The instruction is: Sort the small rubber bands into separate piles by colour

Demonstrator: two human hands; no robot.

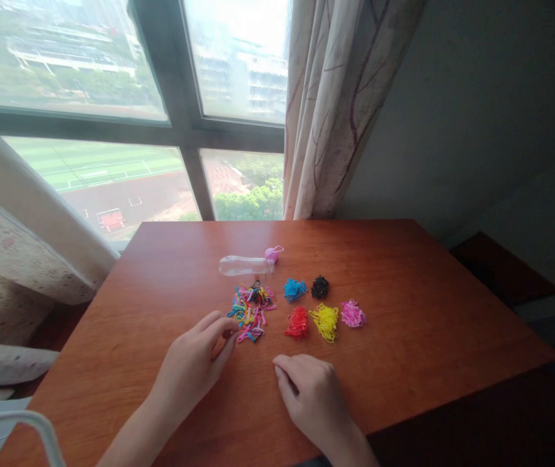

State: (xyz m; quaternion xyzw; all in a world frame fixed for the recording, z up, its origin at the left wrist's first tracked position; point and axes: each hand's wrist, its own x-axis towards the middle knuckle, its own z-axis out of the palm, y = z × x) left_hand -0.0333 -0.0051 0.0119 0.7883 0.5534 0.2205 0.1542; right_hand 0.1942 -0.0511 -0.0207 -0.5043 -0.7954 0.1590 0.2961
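Observation:
My left hand [200, 353] is at the near left edge of a mixed pile of small coloured rubber bands [253, 308]. Its thumb and forefinger are pinched together, and whatever they hold is too small to make out. To the right, my right hand [312, 392] rests low over the table with thumb and fingertips closed; anything between them is hidden. Single-colour heaps lie beyond it: blue bands [295, 289], black bands [320, 287], red bands [297, 323], yellow bands [325, 322] and pink bands [353, 313].
A clear plastic bottle [244, 265] lies on its side behind the piles, its pink cap [272, 253] at the right end. Everything rests on a brown wooden table [418, 324]. Behind it are a window [185, 130] and a patterned curtain [330, 97]. A white curved tube [47, 428] shows lower left.

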